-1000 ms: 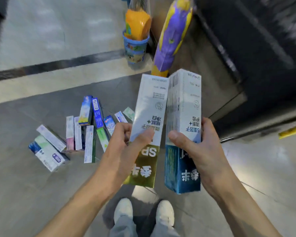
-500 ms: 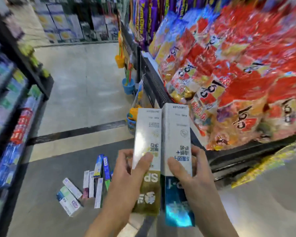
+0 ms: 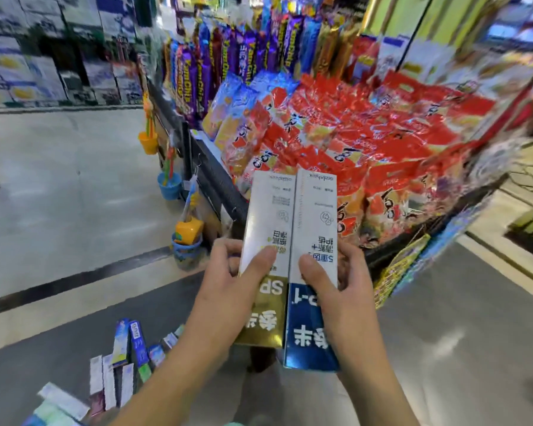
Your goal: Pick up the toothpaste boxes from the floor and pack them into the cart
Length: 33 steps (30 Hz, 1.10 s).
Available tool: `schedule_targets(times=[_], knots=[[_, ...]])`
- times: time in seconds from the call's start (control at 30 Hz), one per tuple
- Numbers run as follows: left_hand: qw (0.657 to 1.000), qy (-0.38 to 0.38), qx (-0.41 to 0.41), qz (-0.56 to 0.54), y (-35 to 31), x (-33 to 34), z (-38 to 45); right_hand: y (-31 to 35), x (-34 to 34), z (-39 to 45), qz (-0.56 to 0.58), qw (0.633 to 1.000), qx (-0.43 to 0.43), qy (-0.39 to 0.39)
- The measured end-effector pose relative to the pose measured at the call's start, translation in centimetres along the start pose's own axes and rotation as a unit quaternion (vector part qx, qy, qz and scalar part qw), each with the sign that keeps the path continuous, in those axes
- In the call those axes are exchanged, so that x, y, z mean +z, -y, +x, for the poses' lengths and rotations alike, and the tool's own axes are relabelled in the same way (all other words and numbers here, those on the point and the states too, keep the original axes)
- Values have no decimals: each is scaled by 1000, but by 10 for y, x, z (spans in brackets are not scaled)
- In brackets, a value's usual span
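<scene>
**Two boxes up, side by side**

Left hand has its grip on the gold-and-white toothpaste box, thumb pressed across the front, fingers curled round the far edge. Right hand mirrors it, grip wrapped round the blue-and-white toothpaste box, thumb on the face, fingers behind. The two boxes stand upright, long edges touching, print upside down to the camera, held at chest height in front of the person.

Below and to the left, the rest of the toothpaste boxes on the floor lie in a loose cluster on the grey floor, some lined up side by side, a few pale ones at the bottom edge angled away.

Beyond the held boxes, a dark-framed display bin is heaped with red snack bags; purple packets stand behind them. Small toy buckets, orange and blue, hang along the bin's end. Whether a cart is anywhere here, I can't tell.
</scene>
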<state>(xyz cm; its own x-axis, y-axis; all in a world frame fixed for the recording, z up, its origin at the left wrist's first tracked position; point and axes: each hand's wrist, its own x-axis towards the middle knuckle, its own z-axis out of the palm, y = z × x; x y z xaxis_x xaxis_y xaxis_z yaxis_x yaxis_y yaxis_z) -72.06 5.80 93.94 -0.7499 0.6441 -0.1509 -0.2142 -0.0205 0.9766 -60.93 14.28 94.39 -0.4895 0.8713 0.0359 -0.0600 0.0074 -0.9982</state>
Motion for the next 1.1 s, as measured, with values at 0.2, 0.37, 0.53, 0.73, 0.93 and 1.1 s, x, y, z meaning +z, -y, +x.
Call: schedule_targets(times=[0.2,0.37,0.53,0.73,0.93,1.1], knots=[[991,128,-1,43,-12,-9,-6,12,8,-43,10,990,-25,-138],[964,258,-6,60,-10,-9,-33,18,6,-103,16,968,-25,-250],[917,388,-25,91,3,13,-80,19,-12,-177,-18,920,-16,-392],[836,531,-25,135,24,49,-170,15,-46,-278,-12,839,-38,-542],[756,634,-27,160,56,91,-295,16,-94,-400,-10,755,-53,-654],[650,734,-71,182,77,115,-426,19,-136,-522,0,673,-39,-739]])
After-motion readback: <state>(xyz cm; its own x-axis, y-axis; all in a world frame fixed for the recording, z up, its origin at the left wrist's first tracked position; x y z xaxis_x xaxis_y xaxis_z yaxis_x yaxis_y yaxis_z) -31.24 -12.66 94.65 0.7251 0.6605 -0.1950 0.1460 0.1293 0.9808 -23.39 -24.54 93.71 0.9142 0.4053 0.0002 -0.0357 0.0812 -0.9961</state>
